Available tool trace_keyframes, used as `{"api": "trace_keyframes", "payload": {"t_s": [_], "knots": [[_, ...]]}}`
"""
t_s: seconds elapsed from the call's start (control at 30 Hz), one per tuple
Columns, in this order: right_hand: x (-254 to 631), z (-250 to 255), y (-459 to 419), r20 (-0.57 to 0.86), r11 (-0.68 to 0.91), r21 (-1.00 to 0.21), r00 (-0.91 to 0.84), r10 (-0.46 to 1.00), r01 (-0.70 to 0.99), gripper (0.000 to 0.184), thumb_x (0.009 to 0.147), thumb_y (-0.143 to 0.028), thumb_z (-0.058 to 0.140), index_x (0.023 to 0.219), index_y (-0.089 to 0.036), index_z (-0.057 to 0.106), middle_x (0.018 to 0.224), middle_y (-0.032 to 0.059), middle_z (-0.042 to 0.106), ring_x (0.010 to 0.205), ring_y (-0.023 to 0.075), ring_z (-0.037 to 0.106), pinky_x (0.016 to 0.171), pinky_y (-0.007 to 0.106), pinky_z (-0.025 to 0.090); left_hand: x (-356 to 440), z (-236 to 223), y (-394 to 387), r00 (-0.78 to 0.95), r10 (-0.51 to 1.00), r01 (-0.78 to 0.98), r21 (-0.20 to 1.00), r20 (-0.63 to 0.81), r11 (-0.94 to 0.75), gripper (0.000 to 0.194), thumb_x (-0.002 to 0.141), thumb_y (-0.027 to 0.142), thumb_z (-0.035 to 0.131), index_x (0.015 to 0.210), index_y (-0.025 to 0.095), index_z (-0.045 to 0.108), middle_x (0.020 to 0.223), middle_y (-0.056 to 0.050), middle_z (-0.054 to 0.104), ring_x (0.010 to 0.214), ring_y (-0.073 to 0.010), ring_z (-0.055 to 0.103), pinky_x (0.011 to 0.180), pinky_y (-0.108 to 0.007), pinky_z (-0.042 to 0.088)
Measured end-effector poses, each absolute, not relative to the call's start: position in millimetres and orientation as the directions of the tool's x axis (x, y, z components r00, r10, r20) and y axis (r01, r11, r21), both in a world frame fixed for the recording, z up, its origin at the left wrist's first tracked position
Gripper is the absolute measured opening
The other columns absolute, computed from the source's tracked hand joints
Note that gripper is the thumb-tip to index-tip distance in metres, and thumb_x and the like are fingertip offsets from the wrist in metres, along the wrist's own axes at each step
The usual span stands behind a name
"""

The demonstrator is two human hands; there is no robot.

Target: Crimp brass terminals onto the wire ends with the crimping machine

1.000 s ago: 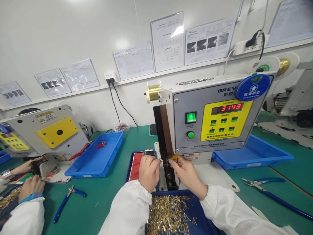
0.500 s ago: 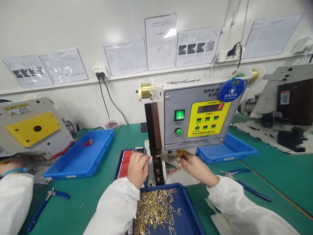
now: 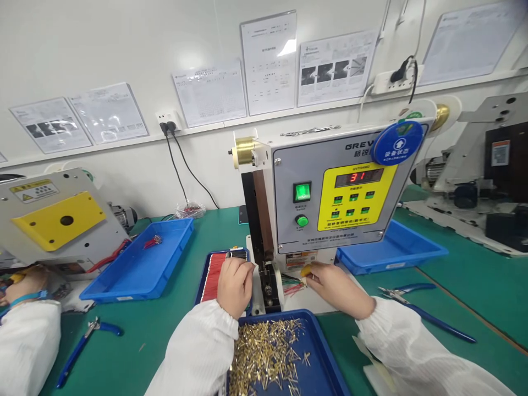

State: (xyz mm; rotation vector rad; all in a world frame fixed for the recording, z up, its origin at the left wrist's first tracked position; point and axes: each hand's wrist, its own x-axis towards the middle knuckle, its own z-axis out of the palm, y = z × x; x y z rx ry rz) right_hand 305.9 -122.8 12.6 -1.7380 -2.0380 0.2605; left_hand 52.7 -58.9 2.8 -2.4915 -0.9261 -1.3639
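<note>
1. Green matting covers the counter [image 3: 142,330] in front of us, below a white wall [image 3: 91,49] hung with printed sheets [image 3: 268,63] and a power strip [image 3: 391,82].
2. At the middle of the counter stands a crimping machine [image 3: 330,187] with a grey face. Its yellow control panel [image 3: 357,198] has a red display reading 31, and beside that panel sit a lit green rocker switch [image 3: 302,192] and a brass reel [image 3: 244,152]. A round blue status tag [image 3: 398,143] hangs at its top corner.
3. Our left hand [image 3: 235,287] sits just beside the crimping head [image 3: 268,280], over a dark tray of red wires [image 3: 214,283]. Its grip is curled and pressed together, and the fingers hide whatever may lie between them.
4. Our right hand [image 3: 336,289] is on the other side of the head, its grip pressed together at the fingertips [image 3: 311,269]. A small yellow piece [image 3: 306,270] shows there; we cannot tell whether it is worn or held. Green and red wires [image 3: 292,285] lie on the machine's white base, just beside those fingertips.
5. Below both hands, a dark-blue tray [image 3: 325,355] holds a heap of loose brass pins [image 3: 264,352].
6. Blue plastic trays lie to the left [image 3: 136,264] and right [image 3: 391,253], the left one carrying a few small red-wire pieces [image 3: 152,242]. Blue-handled pliers [image 3: 93,344] rest on the left of the counter, and another pair [image 3: 424,311] on the right.
7. At the far left, a co-worker's hand [image 3: 22,289] with a blue wristband and a white sleeve [image 3: 27,346] works near a second machine [image 3: 58,220].
</note>
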Motion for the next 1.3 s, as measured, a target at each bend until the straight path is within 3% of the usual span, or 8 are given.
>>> {"api": "trace_keyframes", "payload": {"t_s": [0.1,0.2,0.3,0.4,0.6,0.83,1.1,1.3], "knots": [[289.2,23.0,-138.1,0.137,0.278,-0.377,-0.244,0.960,0.883,0.021,0.085,-0.020,0.052,0.069,-0.018,0.066,0.070,0.0051,0.067,0.063,0.0199,0.061,0.059,0.028,0.041,53.1,3.0,-59.6,0.393,0.449,0.584,0.159,0.802,-0.796,0.012,0.089,0.012,0.048,0.090,0.018,0.059,0.086,-0.005,0.060,0.084,-0.0172,0.052,0.075,-0.030,0.043],[265.1,27.3,-155.0,0.002,0.386,-0.356,-0.412,0.911,0.851,0.020,0.077,-0.034,0.069,0.065,-0.018,0.065,0.063,0.0022,0.065,0.058,0.0188,0.059,0.054,0.027,0.038,53.3,2.5,-59.6,0.399,0.452,0.589,0.156,0.798,-0.793,0.012,0.089,0.012,0.048,0.090,0.018,0.059,0.086,-0.005,0.060,0.085,-0.0174,0.052,0.076,-0.031,0.044],[244.1,21.6,-167.2,-0.055,0.462,-0.300,-0.499,0.865,0.835,0.031,0.064,-0.045,0.080,0.072,-0.018,0.066,0.069,0.0034,0.067,0.063,0.0233,0.062,0.055,0.029,0.040,53.5,1.6,-59.5,0.405,0.455,0.591,0.153,0.793,-0.792,0.012,0.089,0.013,0.048,0.090,0.018,0.059,0.086,-0.005,0.060,0.085,-0.0175,0.051,0.076,-0.031,0.044],[234.4,12.1,-171.0,-0.053,0.506,-0.274,-0.538,0.841,0.818,0.022,0.071,-0.036,0.076,0.078,-0.018,0.066,0.078,0.0043,0.068,0.071,0.0248,0.064,0.060,0.030,0.042,53.9,0.9,-59.8,0.408,0.462,0.592,0.157,0.787,-0.791,0.012,0.090,0.014,0.048,0.090,0.018,0.059,0.086,-0.005,0.060,0.085,-0.0176,0.051,0.075,-0.030,0.044],[239.7,7.1,-164.7,-0.037,0.477,-0.376,-0.527,0.849,0.794,0.006,0.077,-0.019,0.066,0.072,-0.017,0.062,0.076,0.0018,0.066,0.071,0.0202,0.062,0.061,0.027,0.040,48.2,1.4,-50.9,0.419,0.578,0.668,0.193,0.700,-0.719,0.019,0.092,0.017,0.044,0.096,0.018,0.063,0.088,-0.006,0.061,0.086,-0.0185,0.052,0.078,-0.032,0.044],[240.7,5.4,-162.0,0.015,0.469,-0.494,-0.532,0.847,0.732,0.008,0.078,-0.014,0.063,0.071,-0.017,0.061,0.078,0.0010,0.063,0.072,0.0163,0.059,0.064,0.024,0.039,28.2,5.1,-34.7,0.307,0.911,0.903,0.219,0.276,-0.371,0.021,0.086,0.015,0.051,0.079,0.020,0.071,0.082,-0.006,0.062,0.083,-0.0207,0.054,0.074,-0.031,0.042],[238.7,13.9,-162.8,0.065,0.401,-0.574,-0.449,0.891,0.714,0.012,0.081,-0.015,0.062,0.070,-0.016,0.057,0.079,0.0007,0.058,0.069,0.0140,0.054,0.061,0.024,0.038,27.7,1.9,-32.7,0.359,0.933,0.904,0.235,0.034,-0.357,0.022,0.080,0.013,0.053,0.076,0.022,0.073,0.085,-0.006,0.065,0.092,-0.0212,0.055,0.083,-0.032,0.039],[240.0,11.7,-163.4,0.036,0.320,-0.635,-0.387,0.922,0.704,0.008,0.084,-0.018,0.056,0.077,-0.018,0.059,0.072,0.0003,0.061,0.064,0.0147,0.055,0.057,0.023,0.037,29.9,-2.1,-33.3,0.351,0.936,0.907,0.240,0.023,-0.346,0.023,0.079,0.010,0.052,0.077,0.020,0.071,0.087,-0.006,0.066,0.094,-0.0219,0.055,0.084,-0.032,0.039]]}}
